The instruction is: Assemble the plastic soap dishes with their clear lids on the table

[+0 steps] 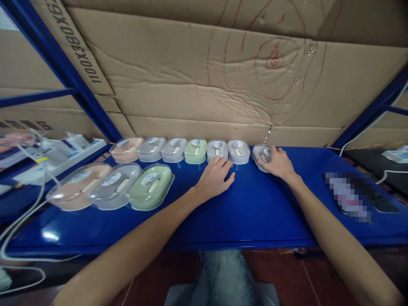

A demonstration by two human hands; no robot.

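A row of several oval lidded boxes stands along the back of a blue shelf [255, 212]: a pink one [126, 149], grey ones [151, 148], a green one [195, 151] and more grey ones [238, 151]. My left hand [215, 177] rests on the shelf with its fingertips touching a grey box [216, 148]. My right hand [278, 163] grips the last grey box [262, 155] at the row's right end. In front at the left lie a pink box [76, 185], a grey box [114, 185] and a green box [151, 186].
Creased cardboard [204, 76] with red scribbles forms the back wall. Blue frame posts [63, 68] stand at both sides. White power strips and cables [47, 157] lie at the left. A dark blurred object [353, 195] lies on the shelf at the right.
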